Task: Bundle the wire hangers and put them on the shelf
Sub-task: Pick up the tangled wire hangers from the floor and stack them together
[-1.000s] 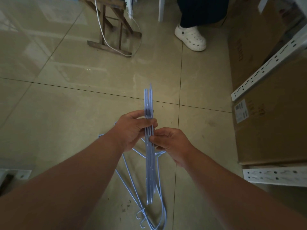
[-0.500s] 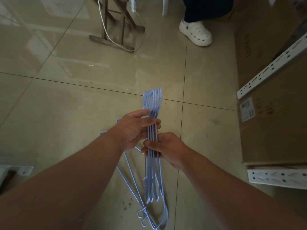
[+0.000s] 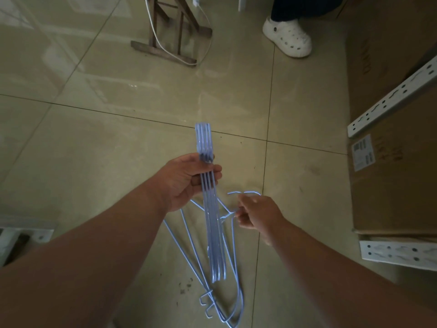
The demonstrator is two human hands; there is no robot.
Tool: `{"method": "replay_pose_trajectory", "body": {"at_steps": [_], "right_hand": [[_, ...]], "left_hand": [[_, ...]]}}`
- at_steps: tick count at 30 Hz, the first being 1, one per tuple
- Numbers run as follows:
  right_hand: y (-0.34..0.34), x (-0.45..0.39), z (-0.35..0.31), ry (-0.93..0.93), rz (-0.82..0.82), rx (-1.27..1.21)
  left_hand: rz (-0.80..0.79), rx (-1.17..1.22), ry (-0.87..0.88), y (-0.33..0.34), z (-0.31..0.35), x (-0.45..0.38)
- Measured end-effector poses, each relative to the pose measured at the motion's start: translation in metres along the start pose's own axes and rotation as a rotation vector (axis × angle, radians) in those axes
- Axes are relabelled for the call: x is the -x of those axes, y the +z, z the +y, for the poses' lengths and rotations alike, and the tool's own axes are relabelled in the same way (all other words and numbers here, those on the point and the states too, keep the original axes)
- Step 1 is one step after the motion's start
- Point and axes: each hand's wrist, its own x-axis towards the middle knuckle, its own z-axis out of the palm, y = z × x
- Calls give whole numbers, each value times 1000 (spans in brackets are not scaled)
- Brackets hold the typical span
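Note:
My left hand (image 3: 186,182) is closed around a stack of several pale blue wire hangers (image 3: 214,233), held edge-on and running away from me above the tiled floor. My right hand (image 3: 256,213) sits lower and to the right, pinching the hook of another blue wire hanger (image 3: 244,193) near its neck. More loose blue hangers (image 3: 220,311) lie on the floor under both arms, their hooks pointing toward me. The white metal shelf upright (image 3: 392,98) stands at the right edge.
A large cardboard box (image 3: 397,185) fills the right side behind the shelf frame (image 3: 397,254). Another person's white clog (image 3: 287,37) and dark trouser leg are at the top. A wooden stand (image 3: 170,31) with a white cable is at top centre.
My right hand has let go of the held stack, dropped down to the right and taken the hook of a separate hanger. The left hand keeps the stack.

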Motion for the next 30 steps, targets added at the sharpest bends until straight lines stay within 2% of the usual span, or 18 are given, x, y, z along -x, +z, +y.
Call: {"method": "replay_pose_trajectory", "body": {"at_steps": [2,6,9,11,16,20,26,30], "right_hand": [[-3,-6,19,17,50,87],[6,-15,47,70,47,292],[16,-18,49,9,15,635],[21,-16,45,-29,-5,750],[17,-18,35,-122,6,576],[8,-17,22,-241,43,308],[-8,-3,-14,-224,44,53],[-16,9,-28,-257,49,-31]], "left_hand": [[8,12,2,-5,1,2],[19,18,5,-12,3,4],[31,15,18,-16,5,4],[41,18,28,-18,7,4],[59,-13,48,-15,11,2],[39,-37,77,-5,14,4],[29,-43,141,17,13,6],[-11,-15,235,31,12,6]]}}
